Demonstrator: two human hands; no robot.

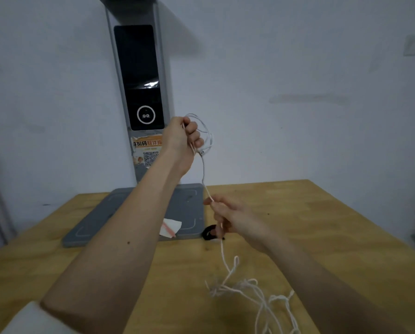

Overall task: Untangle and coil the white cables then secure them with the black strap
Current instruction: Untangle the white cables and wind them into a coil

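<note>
The fingers (194, 134) of the left hand (181, 138) are curled into a tight fist, held up high in front of the wall. Inside the fist is a small bunch of thin loops of the white cables (203, 165). The loops stick out to the right of the knuckles, and a little plug end pokes out just under the fist.

From there one thin white line drops straight down to the right hand (233, 219). This hand is lower, just above the surface (322, 225). Its thumb and fingers are pinched shut on the line, which runs through the hand and out the bottom.

Below the right hand the cables hang down and land in a messy heap on the near part of the yellow wooden surface, with loops and knots crossing over each other.

The black strap (208, 233) lies on the surface just behind the right hand, partly hidden by it. It sits beside a flat grey base (105, 213) that has a white paper scrap (171, 227) on it.
</note>
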